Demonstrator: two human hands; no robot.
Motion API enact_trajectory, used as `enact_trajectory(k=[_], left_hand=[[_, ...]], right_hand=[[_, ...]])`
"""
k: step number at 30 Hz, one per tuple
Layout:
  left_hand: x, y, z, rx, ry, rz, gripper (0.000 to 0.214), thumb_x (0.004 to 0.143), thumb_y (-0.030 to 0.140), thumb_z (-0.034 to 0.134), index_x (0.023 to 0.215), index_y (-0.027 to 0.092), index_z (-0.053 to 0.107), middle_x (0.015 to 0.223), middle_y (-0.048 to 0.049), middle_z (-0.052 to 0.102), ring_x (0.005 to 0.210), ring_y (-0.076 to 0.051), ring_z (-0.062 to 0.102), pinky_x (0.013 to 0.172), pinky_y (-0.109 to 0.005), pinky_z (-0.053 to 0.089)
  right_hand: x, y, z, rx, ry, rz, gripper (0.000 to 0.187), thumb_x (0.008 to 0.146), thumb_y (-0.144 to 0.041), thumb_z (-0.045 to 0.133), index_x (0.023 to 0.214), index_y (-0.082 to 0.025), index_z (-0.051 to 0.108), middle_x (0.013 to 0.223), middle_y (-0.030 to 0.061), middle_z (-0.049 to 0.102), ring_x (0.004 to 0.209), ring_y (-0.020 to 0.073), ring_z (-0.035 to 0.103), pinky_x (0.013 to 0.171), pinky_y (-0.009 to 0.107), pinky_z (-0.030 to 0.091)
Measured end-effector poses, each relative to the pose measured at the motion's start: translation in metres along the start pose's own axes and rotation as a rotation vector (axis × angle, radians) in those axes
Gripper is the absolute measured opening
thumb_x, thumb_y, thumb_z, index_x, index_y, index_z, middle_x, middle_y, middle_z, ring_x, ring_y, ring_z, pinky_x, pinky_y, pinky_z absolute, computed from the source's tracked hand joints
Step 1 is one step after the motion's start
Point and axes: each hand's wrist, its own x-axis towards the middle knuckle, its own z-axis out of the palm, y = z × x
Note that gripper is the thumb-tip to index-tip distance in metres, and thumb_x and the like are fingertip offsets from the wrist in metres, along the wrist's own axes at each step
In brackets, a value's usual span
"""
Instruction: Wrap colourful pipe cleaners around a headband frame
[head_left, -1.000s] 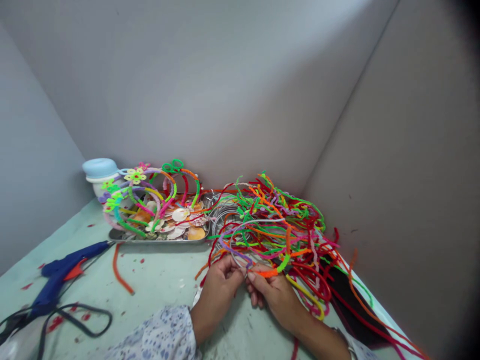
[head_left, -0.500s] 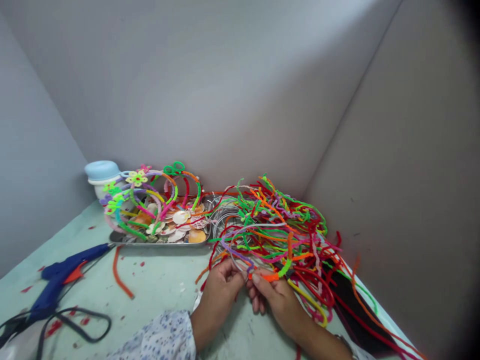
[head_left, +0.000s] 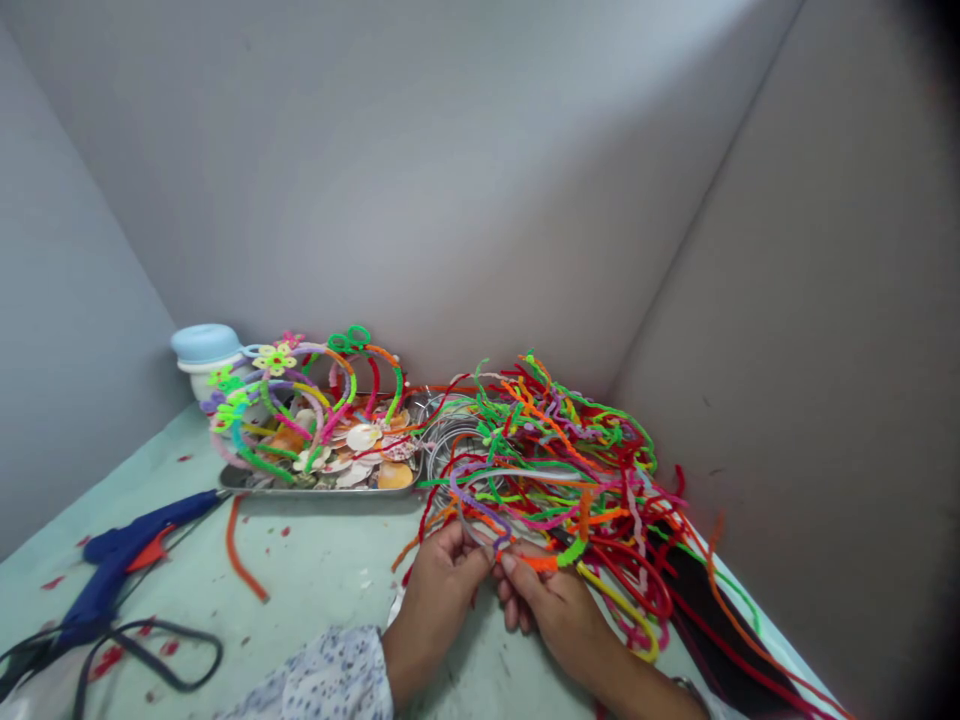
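Note:
My left hand [head_left: 441, 580] and my right hand [head_left: 551, 608] meet at the near edge of a tangled pile of coloured pipe cleaners [head_left: 570, 460]. Both hands are closed in a pinch. The left pinches a thin silvery hoop [head_left: 471, 520] wound with a purple pipe cleaner [head_left: 480, 508]. The right pinches an orange pipe cleaner [head_left: 534, 561] with a green end, right next to the left fingertips. A patterned sleeve [head_left: 330, 680] covers my left forearm.
A metal tray [head_left: 315, 486] at the back left holds shells and pipe-cleaner headbands [head_left: 300, 400]. A blue-lidded jar [head_left: 204, 350] stands behind it. A blue glue gun [head_left: 120, 560] with a black cable [head_left: 150, 650] lies at the left. A loose orange pipe cleaner [head_left: 241, 555] lies on the green tabletop. Grey walls enclose the corner.
Both hands have stayed together at the pile's edge, shifting slightly. The orange piece in my right fingers has moved a little lower and to the right.

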Motion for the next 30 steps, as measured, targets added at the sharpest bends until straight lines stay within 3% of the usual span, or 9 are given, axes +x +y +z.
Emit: enact_trajectory(k=[8,16,24,30], left_hand=[[0.001,-0.004,-0.001,-0.006,-0.024,0.011,0.011,0.072,0.020,0.062,0.065,0.014,0.056,0.051,0.0031,0.054,0.042,-0.006,0.043,0.043,-0.017,0.030],[0.002,-0.005,0.000,0.018,-0.017,0.018,0.019,0.076,0.030,0.062,0.067,0.015,0.056,0.052,0.0025,0.054,0.041,-0.006,0.042,0.042,-0.019,0.030],[0.005,-0.013,-0.010,0.177,0.040,0.016,0.013,0.076,0.023,0.057,0.067,0.015,0.056,0.051,0.0027,0.055,0.042,-0.007,0.042,0.043,-0.019,0.030],[0.005,-0.012,-0.010,0.158,0.024,-0.014,0.008,0.074,0.020,0.052,0.067,0.015,0.055,0.050,0.0039,0.056,0.041,-0.007,0.044,0.042,-0.019,0.029]], right_hand=[[0.001,-0.002,0.003,0.058,0.028,0.017,0.049,0.083,-0.062,0.047,0.070,-0.016,0.057,0.052,-0.0010,0.055,0.043,0.0102,0.049,0.044,0.021,0.035],[0.001,-0.001,0.000,0.018,0.009,-0.003,0.046,0.088,-0.055,0.044,0.068,-0.016,0.058,0.049,-0.0013,0.054,0.043,0.0104,0.048,0.045,0.021,0.036],[-0.001,0.000,-0.001,-0.073,0.007,0.001,0.038,0.091,-0.047,0.044,0.071,-0.018,0.058,0.053,-0.0017,0.056,0.047,0.0117,0.050,0.050,0.022,0.039],[-0.003,0.000,-0.001,-0.110,0.003,-0.005,0.038,0.092,-0.045,0.043,0.070,-0.018,0.058,0.053,-0.0019,0.057,0.049,0.0121,0.051,0.052,0.022,0.040]])
